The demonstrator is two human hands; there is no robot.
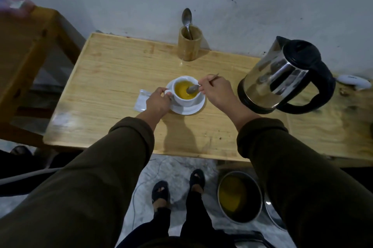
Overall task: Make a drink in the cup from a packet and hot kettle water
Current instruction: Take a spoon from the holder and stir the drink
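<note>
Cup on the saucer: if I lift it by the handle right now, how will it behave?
The cup looks glazed white ceramic, so probably rigid, breakable and a bit slick. Yellow liquid fills much of it, so it is likely to slosh if tilted. The spoon held by the right hand dips inside; the left hand grips the handle, which should steady it.

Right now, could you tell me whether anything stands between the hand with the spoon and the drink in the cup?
Nothing visible does. The right hand pinches the spoon, whose bowl already sits in the yellow drink inside the cup. The left hand holds the cup's handle from the other side, and the kettle stands off to the right.
</note>
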